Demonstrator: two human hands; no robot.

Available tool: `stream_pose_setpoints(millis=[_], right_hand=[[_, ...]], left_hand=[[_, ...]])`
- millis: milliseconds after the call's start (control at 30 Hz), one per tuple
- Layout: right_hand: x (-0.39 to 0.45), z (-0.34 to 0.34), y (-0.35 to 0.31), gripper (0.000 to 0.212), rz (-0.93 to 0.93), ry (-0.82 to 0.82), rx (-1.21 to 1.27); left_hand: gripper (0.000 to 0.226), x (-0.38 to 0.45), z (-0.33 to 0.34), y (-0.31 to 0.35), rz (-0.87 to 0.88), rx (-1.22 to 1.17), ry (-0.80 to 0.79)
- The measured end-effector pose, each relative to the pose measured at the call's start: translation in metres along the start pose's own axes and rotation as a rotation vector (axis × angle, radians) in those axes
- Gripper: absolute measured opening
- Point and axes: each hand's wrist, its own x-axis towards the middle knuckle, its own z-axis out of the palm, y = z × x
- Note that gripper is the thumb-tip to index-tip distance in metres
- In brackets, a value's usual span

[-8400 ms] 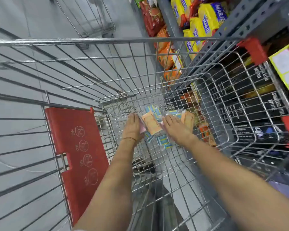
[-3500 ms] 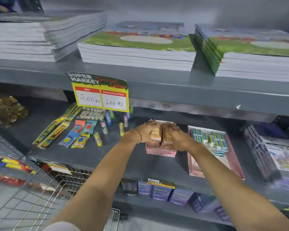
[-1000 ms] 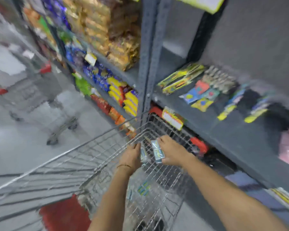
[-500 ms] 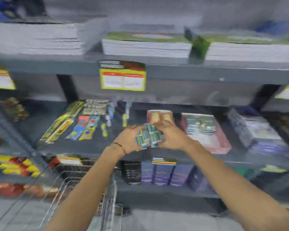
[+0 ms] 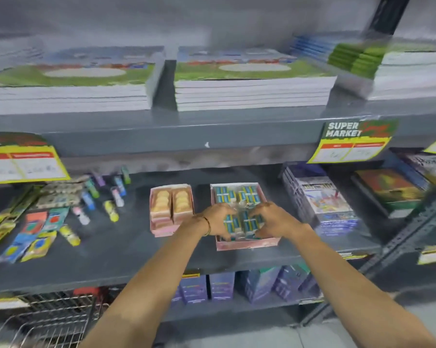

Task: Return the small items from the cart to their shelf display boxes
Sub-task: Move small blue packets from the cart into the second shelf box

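Observation:
Two pink display boxes stand side by side on the middle grey shelf. The right box (image 5: 247, 243) holds blue-striped small packets (image 5: 237, 194) at its far end. Both of my hands reach into its near end: my left hand (image 5: 218, 218) and my right hand (image 5: 268, 218) hold a bundle of the same blue packets (image 5: 240, 223) between them, low inside the box. The left box (image 5: 159, 228) is filled with tan packets (image 5: 171, 200). The wire cart (image 5: 43, 320) shows at the bottom left, its inside hidden.
Stacks of notebooks (image 5: 249, 91) lie on the shelf above. Left of the boxes lie loose small tubes (image 5: 111, 207) and flat colourful packs (image 5: 36, 234). Book packs (image 5: 322, 202) sit right of the boxes. Yellow price tags (image 5: 352, 144) hang from the upper shelf edge.
The hands lifted blue packets out of the cart, carried them up to the shelf, and now hold them down inside the right pink box.

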Motion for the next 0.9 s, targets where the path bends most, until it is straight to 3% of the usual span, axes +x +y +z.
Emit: stream_pose_setpoints(millis=[133,333,500,600,767,900], right_hand=[[0.005,0.008,0.006,0.047,0.0,-0.019,0.038],[0.007,0.013,0.003,0.049,0.059,-0.098,-0.011],[0.007,0.012,-0.015,0.039,0.12,-0.157,-0.078],[0.007,0.009,-0.034,0.041,0.119,-0.039,-0.117],[0.012,0.024,-0.142,0.043,-0.236,0.262,-0.039],[0.021,0.068,-0.26,0.049,-0.528,0.24,-0.024]], left_hand=[[0.064,0.001,0.009,-0.003,-0.015,0.013,-0.017],[0.031,-0.001,0.013,0.001,-0.026,0.113,0.127],[0.024,-0.012,0.021,0.0,-0.029,0.216,0.227],[0.035,-0.031,0.021,-0.006,-0.036,0.116,0.409],[0.055,-0.119,0.017,-0.067,-0.201,0.093,0.615],[0.062,-0.223,0.032,-0.139,-0.429,0.007,0.683]])
